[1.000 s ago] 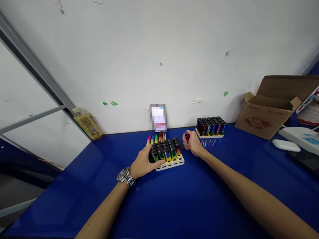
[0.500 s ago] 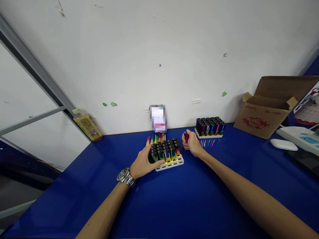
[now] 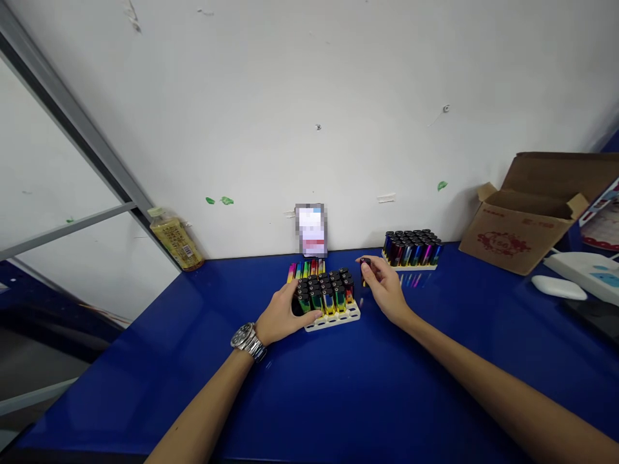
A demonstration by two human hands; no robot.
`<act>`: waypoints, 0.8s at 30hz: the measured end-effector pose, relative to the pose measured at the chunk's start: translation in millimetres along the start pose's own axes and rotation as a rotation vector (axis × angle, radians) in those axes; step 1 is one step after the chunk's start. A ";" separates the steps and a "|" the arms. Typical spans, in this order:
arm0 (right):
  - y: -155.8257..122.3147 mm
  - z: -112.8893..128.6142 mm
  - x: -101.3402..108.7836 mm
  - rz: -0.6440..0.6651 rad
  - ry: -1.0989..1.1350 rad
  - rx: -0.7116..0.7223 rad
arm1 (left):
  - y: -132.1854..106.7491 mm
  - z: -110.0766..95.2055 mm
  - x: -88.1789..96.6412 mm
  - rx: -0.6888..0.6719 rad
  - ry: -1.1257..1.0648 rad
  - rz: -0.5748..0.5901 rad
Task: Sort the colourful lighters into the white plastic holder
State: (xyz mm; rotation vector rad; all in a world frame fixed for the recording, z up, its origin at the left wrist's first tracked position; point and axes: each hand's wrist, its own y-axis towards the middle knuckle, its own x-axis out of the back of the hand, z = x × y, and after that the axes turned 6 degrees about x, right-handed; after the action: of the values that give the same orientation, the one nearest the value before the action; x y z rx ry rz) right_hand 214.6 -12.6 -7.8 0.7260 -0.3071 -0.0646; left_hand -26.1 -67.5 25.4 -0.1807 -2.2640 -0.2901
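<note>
Head view puts us over a blue table (image 3: 242, 386), with both hands at a white tray (image 3: 333, 324) packed with lighters (image 3: 326, 293). We judge the step in hand to be work on these lighters one at a time. Our right hand (image 3: 384, 290) is closed in a tight pinch on a single lighter (image 3: 366, 264), just off the tray's far right corner. Only its black cap and a sliver of yellow body show; the rest is hidden in the hand. Our left hand (image 3: 280, 317) lies curled against the near left of the packed lighters, reaching the tray's front edge, and we cannot tell whether it grips them or merely steadies them. A watch (image 3: 249, 341) sits on that wrist.

The packed lighters stand upright in tight rows, black caps up, their glossy bodies shading through yellow, green and red. Any next move with the pinched lighter calls for a firm, square hold, since the rows leave little room. Behind the tray, a row of brighter bodies (image 3: 305, 270) stands close against it, and a second tray (image 3: 411, 265) of lighters sits further right, near the wall (image 3: 338, 96). Beyond are a bottle (image 3: 176, 243), a blurred item (image 3: 311, 230) and an open carton (image 3: 522, 225).
</note>
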 end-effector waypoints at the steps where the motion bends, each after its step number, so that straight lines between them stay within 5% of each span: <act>1: -2.4 3.1 1.2 -0.021 0.056 -0.020 | 0.0 0.1 0.1 0.005 -0.002 0.001; 9: -14.7 20.2 -0.9 -0.129 0.289 0.016 | -0.3 -0.5 0.3 -0.009 -0.003 -0.015; 24: -14.1 23.6 3.9 0.009 -0.049 0.396 | -0.4 -0.5 -0.8 -0.003 0.011 -0.025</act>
State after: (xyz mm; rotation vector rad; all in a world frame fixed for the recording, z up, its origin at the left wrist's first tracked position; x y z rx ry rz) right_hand 211.9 -39.0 0.5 1.1165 -0.3751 -0.0127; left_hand -25.3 -68.0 25.0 -0.1524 -2.2565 -0.3069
